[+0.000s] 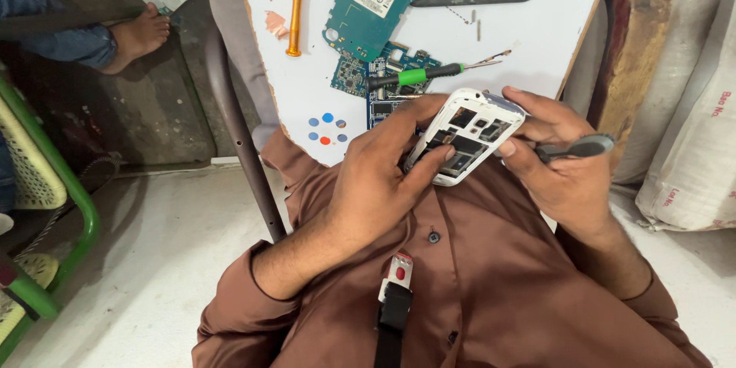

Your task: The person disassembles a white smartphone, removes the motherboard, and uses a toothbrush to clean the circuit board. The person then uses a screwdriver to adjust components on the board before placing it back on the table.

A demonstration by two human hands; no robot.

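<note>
Head view: both hands (pixel 383 176) (pixel 563 161) grip white phone frame (pixel 468 134); right also pinches tool (pixel 579 147).

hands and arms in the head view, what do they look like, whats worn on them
Both hands, the left hand and the right hand, are bare: no gloves, rings or watch show. Long brown sleeves of a buttoned shirt are pushed up to the forearms and bunch in folds there. The fingernails are short.
</note>
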